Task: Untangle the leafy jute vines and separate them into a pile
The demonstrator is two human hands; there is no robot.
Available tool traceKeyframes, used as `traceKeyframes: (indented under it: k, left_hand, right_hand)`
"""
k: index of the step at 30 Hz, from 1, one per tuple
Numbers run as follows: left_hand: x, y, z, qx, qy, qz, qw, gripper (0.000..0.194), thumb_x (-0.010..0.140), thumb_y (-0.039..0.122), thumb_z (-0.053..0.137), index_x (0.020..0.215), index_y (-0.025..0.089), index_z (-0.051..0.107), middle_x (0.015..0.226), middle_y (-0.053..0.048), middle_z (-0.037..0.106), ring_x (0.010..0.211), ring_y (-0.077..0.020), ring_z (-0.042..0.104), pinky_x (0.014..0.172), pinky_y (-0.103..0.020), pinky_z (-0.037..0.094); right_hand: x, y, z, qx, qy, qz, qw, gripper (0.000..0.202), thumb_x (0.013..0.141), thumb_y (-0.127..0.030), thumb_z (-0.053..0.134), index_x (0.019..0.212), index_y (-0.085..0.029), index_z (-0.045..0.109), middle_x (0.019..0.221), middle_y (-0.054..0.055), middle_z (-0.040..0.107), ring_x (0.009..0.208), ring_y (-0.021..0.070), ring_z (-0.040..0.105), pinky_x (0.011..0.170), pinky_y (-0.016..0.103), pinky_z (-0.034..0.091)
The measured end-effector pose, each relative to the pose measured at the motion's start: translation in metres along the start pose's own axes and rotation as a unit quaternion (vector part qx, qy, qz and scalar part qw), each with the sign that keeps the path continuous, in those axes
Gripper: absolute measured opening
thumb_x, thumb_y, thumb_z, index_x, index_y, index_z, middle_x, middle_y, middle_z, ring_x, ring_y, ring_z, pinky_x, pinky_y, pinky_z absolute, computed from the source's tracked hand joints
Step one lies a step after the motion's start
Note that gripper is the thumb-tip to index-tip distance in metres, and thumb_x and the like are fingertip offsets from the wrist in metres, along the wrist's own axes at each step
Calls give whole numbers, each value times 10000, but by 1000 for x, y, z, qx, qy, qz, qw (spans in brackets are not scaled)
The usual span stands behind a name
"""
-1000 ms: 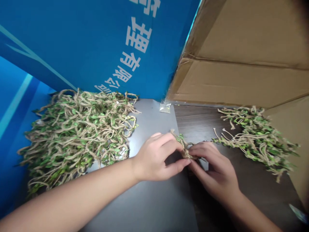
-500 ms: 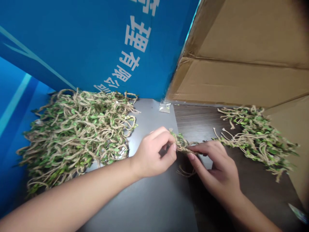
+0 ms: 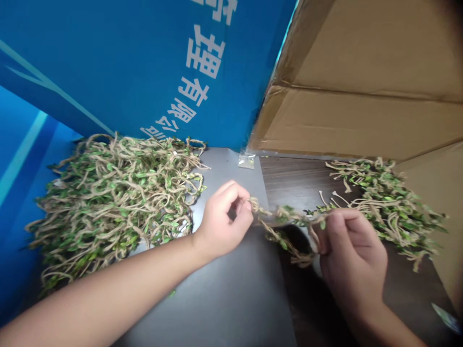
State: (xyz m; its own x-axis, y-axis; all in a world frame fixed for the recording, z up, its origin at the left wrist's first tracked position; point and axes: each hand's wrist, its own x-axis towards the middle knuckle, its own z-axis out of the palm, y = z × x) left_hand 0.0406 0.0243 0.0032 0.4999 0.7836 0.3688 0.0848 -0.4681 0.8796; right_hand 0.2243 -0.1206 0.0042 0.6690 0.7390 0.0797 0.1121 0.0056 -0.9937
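Observation:
A length of twine with small green leaves (image 3: 280,241) is stretched between my two hands over the middle of the table. My left hand (image 3: 227,217) pinches one end of it between thumb and forefinger. Farther right, my right hand (image 3: 352,260) is closed on another part, with thumb and fingers pressed together. A loop of the leafy twine sags between them and looks slightly blurred. To the left lies a big heap of similar leafy twine (image 3: 119,193). A smaller bunch of leafy twine (image 3: 390,212) lies beyond my right hand, its loose ends pointing left.
A grey mat (image 3: 231,299) covers part of the dark wood-grain table (image 3: 296,178). Behind stand a blue panel with white characters (image 3: 144,62) and a brown cardboard box (image 3: 372,115). A small clear packet (image 3: 246,161) lies at their foot.
My hands have moved apart, the right one to the right and the left one slightly left. The leafy twine, bunched between my fingers before, is now drawn out. Both piles look the same.

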Motion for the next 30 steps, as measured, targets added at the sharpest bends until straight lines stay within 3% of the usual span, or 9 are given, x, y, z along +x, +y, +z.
traceKeyframes:
  k: [4,8,11,16,18,20,22,27,30]
  left_hand:
    - [1,-4,-1,-69,33,-89,993,187,982,218,490,800,192,523,738,24,525,680,-101,496,658,-257,407]
    - [2,-8,-1,-140,63,-142,978,213,1012,253,467,808,203,499,674,43,511,641,-100,488,654,-260,406]
    - [0,-9,0,-171,76,-146,971,206,1022,245,450,831,202,514,699,38,522,641,-98,494,657,-266,411]
    - [-8,-9,3,-204,85,-96,971,214,1060,319,432,896,208,513,867,-6,631,675,-105,538,647,-282,454]
    - [-11,-8,4,-193,83,-85,974,208,1075,350,417,959,211,520,946,-29,684,695,-110,557,661,-287,476]
    - [-12,-6,3,-159,78,-55,983,207,1081,360,414,1001,207,529,987,-45,699,724,-111,565,702,-288,490]
    - [-11,-3,2,-104,80,5,991,181,1065,334,457,982,199,545,953,-42,658,768,-115,564,737,-284,486]
    - [-3,3,-2,28,74,77,994,84,981,227,595,910,185,604,837,-7,563,778,-115,542,714,-256,453]
    - [-3,3,-1,50,45,68,995,55,961,216,627,919,182,633,862,-6,584,755,-102,540,694,-241,454]
  right_hand:
    - [13,-1,3,164,55,19,985,154,971,-362,659,914,-233,599,605,-38,558,541,115,522,532,259,439]
    - [22,-5,5,226,86,8,970,194,936,-338,683,819,-216,587,973,39,733,861,165,697,636,286,520]
    - [26,-3,5,213,72,4,974,199,976,-370,627,879,-208,565,1326,107,707,918,164,729,722,312,580]
    - [51,17,5,112,41,-36,992,197,942,-358,690,934,-212,558,1428,99,656,1195,178,700,1004,370,588]
    - [68,20,6,21,-4,-27,999,241,935,-389,693,1091,-229,603,1503,105,598,1159,183,699,924,360,603]
    - [82,12,9,-139,-64,-57,987,412,903,-369,729,1278,-247,607,1465,114,621,968,163,699,776,326,582]
    - [87,-5,15,-261,-69,-171,948,292,913,-351,713,1179,-235,691,1350,86,689,896,150,660,768,315,539]
    - [67,-32,40,-202,-255,-326,887,222,1001,-363,589,1113,-212,708,1060,62,751,977,169,685,857,313,542]
    - [57,-20,52,-173,-276,-343,881,221,955,-366,674,1104,-205,695,954,34,753,850,139,688,778,275,553]
